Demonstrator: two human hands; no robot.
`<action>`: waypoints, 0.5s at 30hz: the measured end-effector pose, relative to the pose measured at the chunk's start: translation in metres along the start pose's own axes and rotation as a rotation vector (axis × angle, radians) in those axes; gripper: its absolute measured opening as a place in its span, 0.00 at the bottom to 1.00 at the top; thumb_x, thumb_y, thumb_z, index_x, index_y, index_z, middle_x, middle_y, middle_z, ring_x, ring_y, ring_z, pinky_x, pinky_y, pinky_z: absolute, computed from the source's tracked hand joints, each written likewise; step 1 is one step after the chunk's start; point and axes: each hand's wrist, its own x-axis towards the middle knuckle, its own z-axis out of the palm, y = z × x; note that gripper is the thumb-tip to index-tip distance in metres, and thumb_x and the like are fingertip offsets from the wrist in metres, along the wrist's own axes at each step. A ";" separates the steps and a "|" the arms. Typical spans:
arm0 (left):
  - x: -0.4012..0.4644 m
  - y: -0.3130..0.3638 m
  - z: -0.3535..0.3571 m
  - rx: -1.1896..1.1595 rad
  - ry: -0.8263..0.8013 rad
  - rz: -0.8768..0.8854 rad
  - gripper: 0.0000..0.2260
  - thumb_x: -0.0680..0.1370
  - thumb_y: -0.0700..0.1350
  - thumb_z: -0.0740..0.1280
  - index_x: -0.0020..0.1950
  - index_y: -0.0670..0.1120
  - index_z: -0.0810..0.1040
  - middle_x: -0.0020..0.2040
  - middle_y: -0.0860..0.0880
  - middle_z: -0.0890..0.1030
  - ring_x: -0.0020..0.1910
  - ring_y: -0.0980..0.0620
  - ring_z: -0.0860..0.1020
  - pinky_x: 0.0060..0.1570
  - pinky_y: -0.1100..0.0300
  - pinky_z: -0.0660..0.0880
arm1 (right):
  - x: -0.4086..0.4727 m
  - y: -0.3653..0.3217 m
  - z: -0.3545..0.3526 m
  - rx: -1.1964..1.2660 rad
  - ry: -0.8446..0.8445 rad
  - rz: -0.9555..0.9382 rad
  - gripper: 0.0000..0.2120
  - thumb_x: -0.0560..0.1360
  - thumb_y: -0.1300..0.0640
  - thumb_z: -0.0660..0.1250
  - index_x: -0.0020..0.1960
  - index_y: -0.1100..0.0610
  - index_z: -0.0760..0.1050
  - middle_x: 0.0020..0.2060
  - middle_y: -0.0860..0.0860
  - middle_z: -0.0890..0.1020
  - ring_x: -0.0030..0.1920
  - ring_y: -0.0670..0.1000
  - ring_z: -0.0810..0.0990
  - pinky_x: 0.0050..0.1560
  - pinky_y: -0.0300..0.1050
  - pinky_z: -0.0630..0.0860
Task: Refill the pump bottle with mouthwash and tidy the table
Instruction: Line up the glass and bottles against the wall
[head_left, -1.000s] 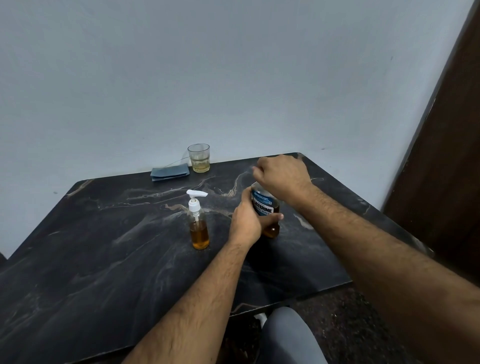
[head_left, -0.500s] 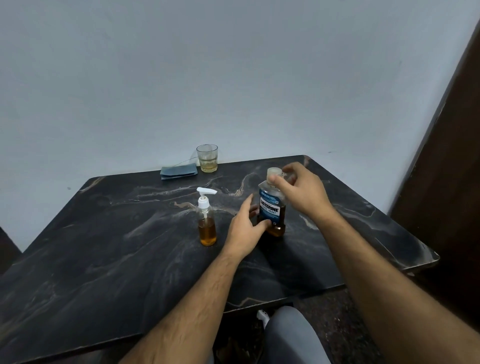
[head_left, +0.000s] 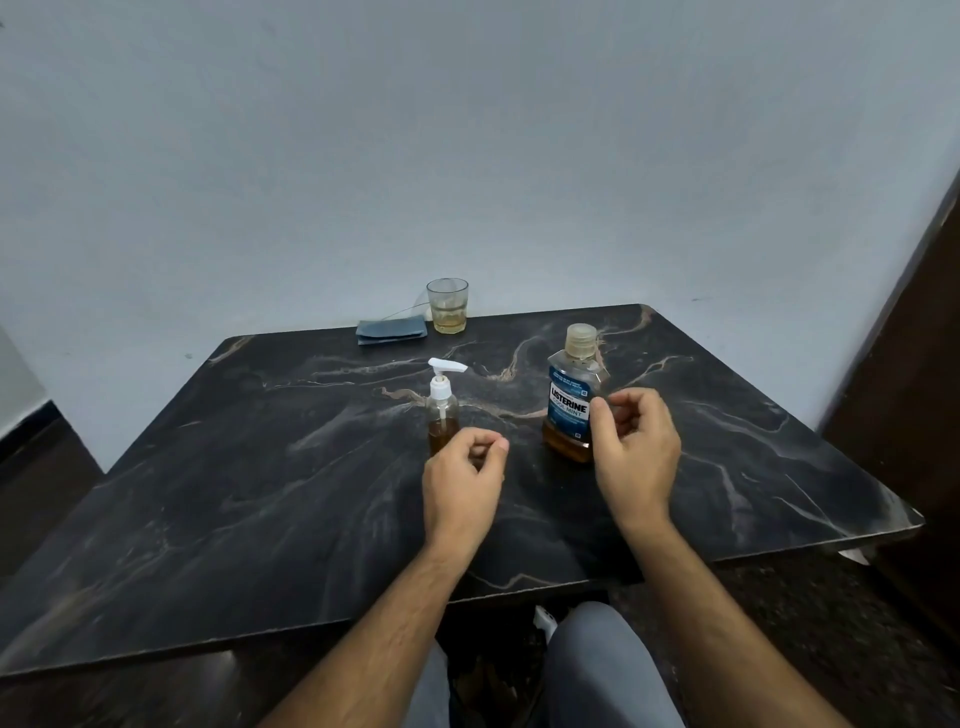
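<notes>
A clear pump bottle (head_left: 443, 410) with a white pump head stands upright on the black marble table (head_left: 260, 493), holding amber liquid in its lower part. To its right stands the mouthwash bottle (head_left: 571, 400), blue label, cap on, amber liquid low inside. My left hand (head_left: 460, 480) hovers just in front of the pump bottle with loosely curled fingers, holding nothing and hiding the bottle's base. My right hand (head_left: 634, 457) hangs beside the mouthwash bottle's right side, fingers loosely curled, not gripping it.
A glass tumbler (head_left: 448, 305) with a little pale liquid stands at the table's far edge by the wall. A folded blue cloth (head_left: 392, 332) lies left of it. A dark door or cabinet (head_left: 914, 364) rises on the right. My knees show below the table's near edge.
Both hands have let go of the mouthwash bottle and drawn back toward me. The bottle now stands alone with its cap on. The camera has tilted and shifted.
</notes>
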 end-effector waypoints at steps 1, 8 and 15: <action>0.001 -0.003 -0.005 0.008 0.035 -0.010 0.04 0.76 0.49 0.71 0.42 0.56 0.80 0.36 0.56 0.83 0.36 0.57 0.83 0.42 0.52 0.82 | -0.004 -0.001 0.002 0.002 -0.023 -0.024 0.05 0.74 0.58 0.70 0.43 0.54 0.74 0.38 0.49 0.78 0.38 0.49 0.77 0.40 0.51 0.77; 0.014 -0.010 -0.031 0.120 0.180 -0.035 0.10 0.72 0.50 0.75 0.48 0.54 0.75 0.40 0.54 0.80 0.41 0.56 0.79 0.46 0.56 0.77 | -0.018 -0.006 0.015 0.003 -0.091 -0.022 0.07 0.72 0.59 0.72 0.42 0.53 0.74 0.37 0.48 0.77 0.37 0.48 0.77 0.39 0.50 0.77; 0.031 -0.014 -0.033 0.119 0.185 -0.062 0.26 0.68 0.50 0.79 0.61 0.51 0.72 0.56 0.54 0.78 0.47 0.59 0.78 0.51 0.59 0.75 | -0.013 0.002 0.009 -0.110 -0.028 0.126 0.16 0.71 0.53 0.75 0.51 0.55 0.70 0.46 0.48 0.73 0.43 0.49 0.74 0.47 0.51 0.76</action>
